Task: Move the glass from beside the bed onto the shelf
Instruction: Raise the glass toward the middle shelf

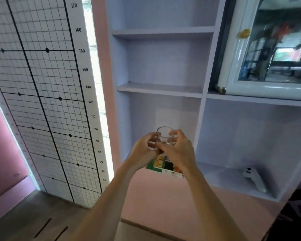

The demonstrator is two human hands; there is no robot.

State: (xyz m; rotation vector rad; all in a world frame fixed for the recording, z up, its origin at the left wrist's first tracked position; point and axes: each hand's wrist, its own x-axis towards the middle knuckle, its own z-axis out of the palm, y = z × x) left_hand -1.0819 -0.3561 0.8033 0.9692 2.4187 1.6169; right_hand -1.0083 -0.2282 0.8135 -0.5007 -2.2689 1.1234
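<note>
A clear, empty drinking glass (165,136) is held upright in front of the pale lilac shelf unit (159,88). My left hand (144,148) wraps its left side and my right hand (178,148) wraps its right side, both shut on it. The glass hovers in the air in front of the lowest open compartment, above a colourful flat book or box (165,166) lying on that compartment's floor. The lower part of the glass is hidden by my fingers.
Two bare shelf boards (163,31) sit higher up. A white game controller (254,178) lies in the right compartment. A white-framed picture (271,49) stands above it. A tall grid height chart (42,101) covers the left wall. A pink cabinet front (163,202) is below.
</note>
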